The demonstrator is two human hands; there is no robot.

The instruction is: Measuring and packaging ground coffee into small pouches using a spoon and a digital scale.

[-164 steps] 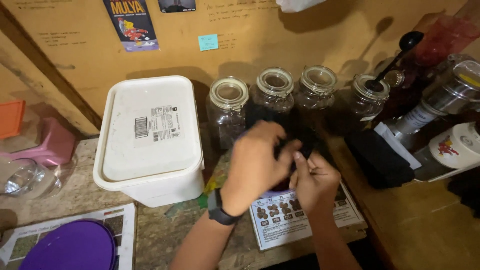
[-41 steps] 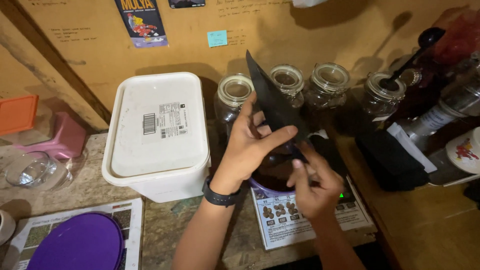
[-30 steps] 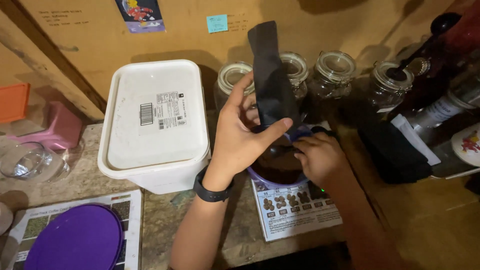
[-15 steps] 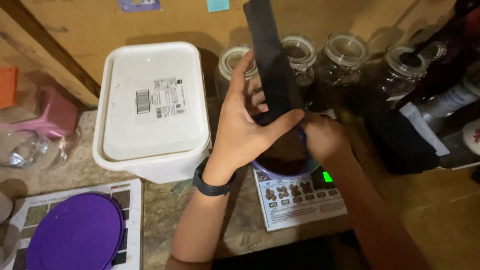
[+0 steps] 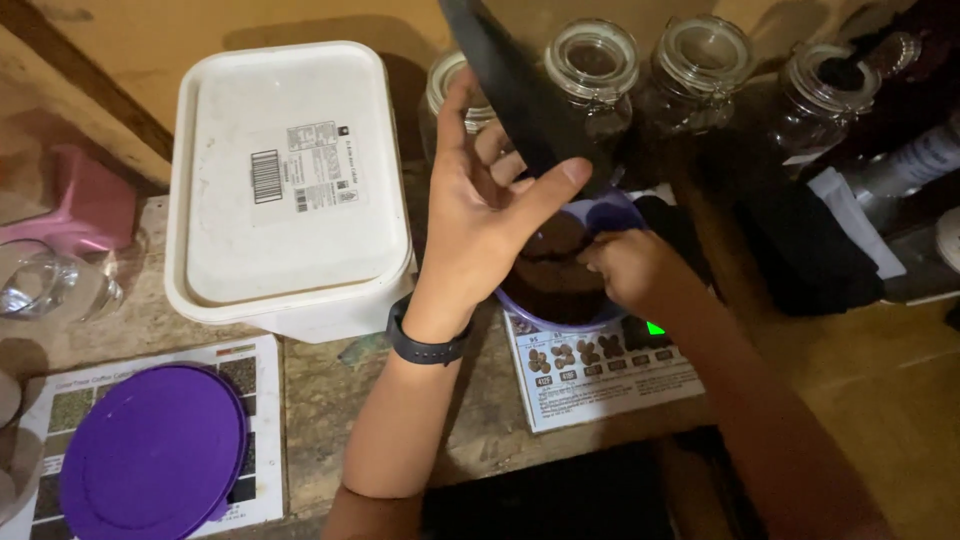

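The left hand (image 5: 490,190) is raised over the worktop with thumb and fingers pinched shut on a long black pouch (image 5: 520,90), which tilts up and away so that its upper end runs out of the top of the view. The pouch's lower end hangs just above a purple bowl (image 5: 610,215) filled with dark brown ground material (image 5: 555,270). A dark band (image 5: 425,345) circles the left wrist. The right hand (image 5: 625,270) sits at the bowl's right rim, fingers curled inward against the edge and touching the dark contents; whether it actually grasps anything I cannot tell, because the fingertips are hidden. The bowl rests on a small scale showing a green light (image 5: 655,327), with a printed sheet (image 5: 600,385) lying under its front edge. Behind the bowl stand 4 glass clip-top jars (image 5: 700,55) in a row against the wall. To the left, just beside the left forearm, is a large white lidded tub (image 5: 290,180) with a barcode label. Nearer the camera on the left lies a round purple lid (image 5: 155,450) on another printed sheet, well apart from both hands. A clear glass (image 5: 45,285) and a pink object (image 5: 85,205) sit at the far left.
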